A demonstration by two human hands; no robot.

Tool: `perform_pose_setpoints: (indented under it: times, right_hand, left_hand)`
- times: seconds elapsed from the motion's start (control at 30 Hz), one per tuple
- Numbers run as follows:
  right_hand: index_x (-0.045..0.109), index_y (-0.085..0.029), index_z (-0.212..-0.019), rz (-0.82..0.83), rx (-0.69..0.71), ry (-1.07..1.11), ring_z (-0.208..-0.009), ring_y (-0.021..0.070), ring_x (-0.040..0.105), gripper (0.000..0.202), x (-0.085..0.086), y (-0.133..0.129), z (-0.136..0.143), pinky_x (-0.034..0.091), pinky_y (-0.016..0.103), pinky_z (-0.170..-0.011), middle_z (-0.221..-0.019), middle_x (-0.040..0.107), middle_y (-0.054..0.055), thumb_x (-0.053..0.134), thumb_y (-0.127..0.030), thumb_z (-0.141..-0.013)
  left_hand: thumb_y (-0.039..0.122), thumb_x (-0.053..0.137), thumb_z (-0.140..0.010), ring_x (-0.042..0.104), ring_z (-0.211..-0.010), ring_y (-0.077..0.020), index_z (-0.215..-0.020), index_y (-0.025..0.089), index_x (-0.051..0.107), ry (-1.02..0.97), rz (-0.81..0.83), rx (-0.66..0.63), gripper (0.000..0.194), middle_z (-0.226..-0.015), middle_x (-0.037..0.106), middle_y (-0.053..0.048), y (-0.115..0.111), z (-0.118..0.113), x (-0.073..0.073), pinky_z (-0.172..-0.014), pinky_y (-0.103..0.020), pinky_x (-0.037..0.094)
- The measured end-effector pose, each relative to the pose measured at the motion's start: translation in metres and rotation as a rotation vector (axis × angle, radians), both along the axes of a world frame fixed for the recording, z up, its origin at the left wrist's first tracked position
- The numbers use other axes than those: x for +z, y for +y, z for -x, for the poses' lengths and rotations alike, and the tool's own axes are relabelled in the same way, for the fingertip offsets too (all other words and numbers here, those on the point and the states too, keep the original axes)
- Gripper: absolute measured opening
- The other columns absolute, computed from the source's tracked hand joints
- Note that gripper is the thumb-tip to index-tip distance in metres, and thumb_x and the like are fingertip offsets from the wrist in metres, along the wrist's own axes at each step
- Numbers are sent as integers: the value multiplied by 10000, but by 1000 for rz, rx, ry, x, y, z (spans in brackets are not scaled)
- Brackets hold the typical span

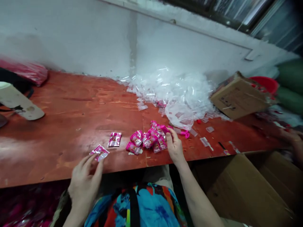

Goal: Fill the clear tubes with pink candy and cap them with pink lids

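Note:
My left hand (86,176) is at the table's front edge, its fingertips touching a flat pink packet (100,153); its thumb and fingers are apart. Just behind lies another flat pink packet (115,139). My right hand (174,146) is at the right side of a heap of puffed pink packets (155,137), fingers closed around a small pink piece whose shape is partly hidden. Two or so puffed packets (134,142) lie left of the heap. A bright pink ring-like piece (186,134) and clear plastic pieces (204,142) lie right of my right hand.
Clear plastic pieces (189,88) form a large pile by the wall. Behind right, a cardboard box (241,97) tilts before a red basin (267,83). A pale cup-like container (23,104) is at left. Another person's hand (294,138) shows at far right. Open cartons (241,186) stand below the table.

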State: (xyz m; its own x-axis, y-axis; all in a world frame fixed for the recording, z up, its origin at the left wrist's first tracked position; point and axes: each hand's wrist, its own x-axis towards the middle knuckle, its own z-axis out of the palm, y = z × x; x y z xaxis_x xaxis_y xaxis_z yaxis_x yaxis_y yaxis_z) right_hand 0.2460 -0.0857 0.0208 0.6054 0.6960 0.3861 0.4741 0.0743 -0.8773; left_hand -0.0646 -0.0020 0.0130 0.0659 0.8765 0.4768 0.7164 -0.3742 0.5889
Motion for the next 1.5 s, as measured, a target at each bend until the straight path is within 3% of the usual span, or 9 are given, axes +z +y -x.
perform_pose_setpoints:
  times: [0.1,0.33,0.5,0.63,0.8,1.03,1.2,1.37,1.5]
  right_hand:
    - [583,-216,-1273,127,-43,-375,-1133,262,536,420,-15,9,-18,408,453,-1006,-1210,594,119,400,-462,-986]
    - [530,-170,-1334,188,-234,-528,-1261,338,406,509,-76,0,10,376,563,-1004,-1385,437,182,367,-500,-983]
    - [578,-154,-1258,152,-228,-602,-1256,334,406,468,-73,-2,10,369,549,-1018,-1377,441,182,386,-480,-982]
    - [600,-151,-1219,132,-233,-592,-1240,329,424,436,-72,-3,9,372,542,-1015,-1343,471,182,392,-452,-983]
    - [622,-149,-1180,102,-249,-552,-1204,332,453,416,-78,-5,5,358,554,-1018,-1274,522,182,412,-442,-973]
    - [599,-171,-1181,91,-247,-498,-1190,298,459,334,-68,-1,11,383,516,-1010,-1257,523,153,426,-375,-982]
    - [547,-187,-1231,-12,-250,-324,-1214,262,453,318,-63,-1,4,380,494,-1037,-1275,493,134,386,-336,-1001]
    - [559,-189,-1231,16,-315,-295,-1220,266,451,349,-53,1,-28,354,494,-1050,-1279,504,134,371,-373,-1002]
    - [568,-189,-1262,166,-292,-302,-1208,281,455,418,-48,24,-52,366,496,-1024,-1277,525,142,355,-437,-1001]
  left_hand:
    - [631,407,-857,497,-1225,-410,-1247,152,601,255,-126,83,648,-1396,507,-190,25,3,-12,-974,-596,409]
    - [549,485,-868,375,-1333,-384,-1421,74,417,529,-32,3,732,-1474,411,-232,44,-28,-19,-1020,-540,348]
    - [503,522,-862,354,-1351,-375,-1349,104,499,466,11,-20,630,-1420,491,-197,56,-34,-23,-1062,-536,301]
    - [461,576,-830,447,-1292,-328,-1321,117,518,268,-71,25,602,-1403,504,-195,44,-11,-25,-1066,-485,338]
    - [355,527,-883,553,-1126,-287,-1044,211,704,270,-70,-53,279,-1192,660,-102,29,15,-19,-983,-471,419]
    - [353,542,-873,598,-930,-275,-831,211,708,161,-185,-70,223,-956,684,-92,47,7,-12,-889,-453,474]
    - [368,509,-896,598,-1039,-325,-929,185,703,206,-268,-95,269,-1068,679,-138,60,-25,-11,-939,-508,451]
    - [379,463,-925,437,-1294,-397,-1319,135,538,184,-232,-82,469,-1413,484,-214,32,-75,-1,-1041,-588,353]
    - [510,566,-858,336,-1379,-373,-1444,183,366,85,-121,-321,700,-1515,343,-203,8,-130,-9,-1100,-572,290]
